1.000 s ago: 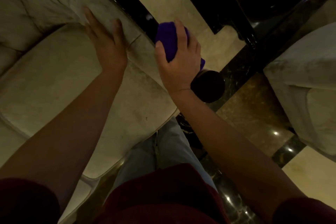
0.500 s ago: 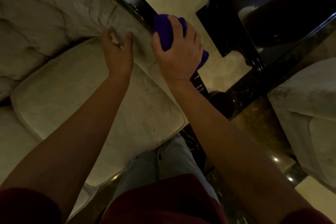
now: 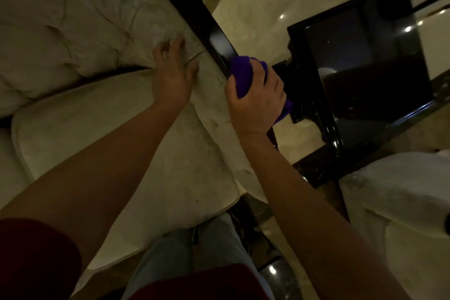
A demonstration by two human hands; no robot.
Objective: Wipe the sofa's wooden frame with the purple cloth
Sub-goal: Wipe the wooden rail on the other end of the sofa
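Note:
The sofa's dark glossy wooden frame [image 3: 194, 12] runs diagonally along the top of the padded armrest. My right hand [image 3: 258, 100] grips the bunched purple cloth [image 3: 241, 75] and presses it onto the frame's lower stretch. A purple tail of cloth shows below my palm. My left hand [image 3: 173, 75] rests flat, fingers spread, on the cream upholstery just left of the frame, holding nothing. The frame below the cloth is mostly hidden by my right wrist.
A cream seat cushion [image 3: 109, 153] lies under my left forearm. A black glossy side table [image 3: 365, 68] stands right of the sofa on a shiny marble floor [image 3: 258, 2]. Another pale upholstered seat [image 3: 401, 202] is at the lower right.
My right hand has slid the purple cloth along the frame. My left hand shifted up the armrest and spread its fingers. The view has tilted, showing more of the frame and side table.

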